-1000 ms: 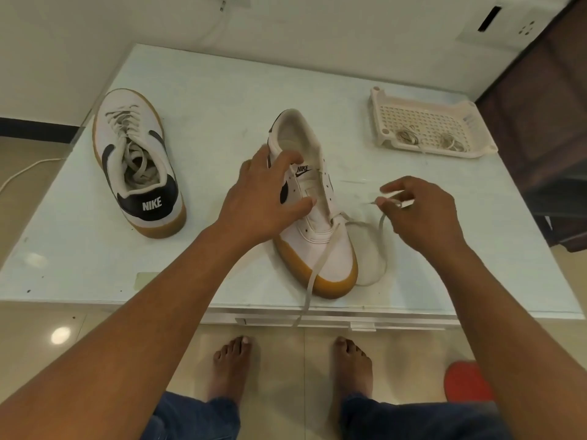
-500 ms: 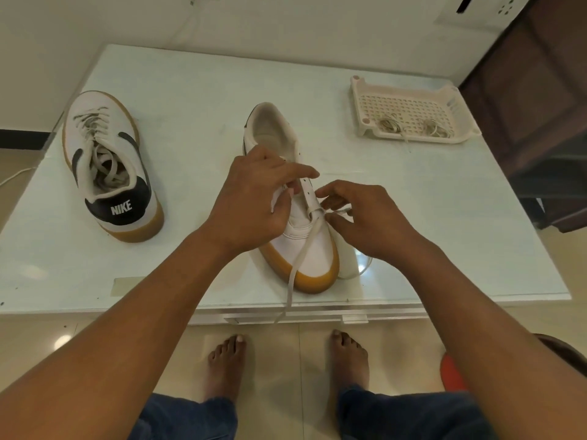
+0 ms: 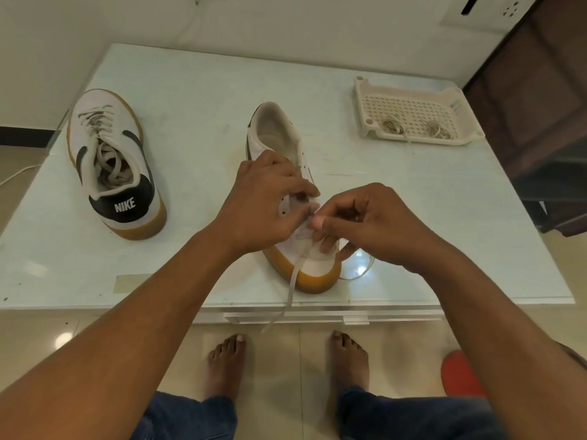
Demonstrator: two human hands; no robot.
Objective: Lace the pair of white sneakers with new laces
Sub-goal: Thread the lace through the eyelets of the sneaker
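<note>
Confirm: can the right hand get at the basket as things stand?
Probably yes. Only bare table lies between the right hand and the basket, nothing standing in the way. But the hand is pinching the lace at the shoe, so it would likely have to let go first.

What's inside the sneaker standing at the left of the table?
The NIKE sneaker has its greyish lace ends tucked loosely into the opening, lying in loops. They cover most of the interior, so whatever lies beneath them cannot be seen.
</note>
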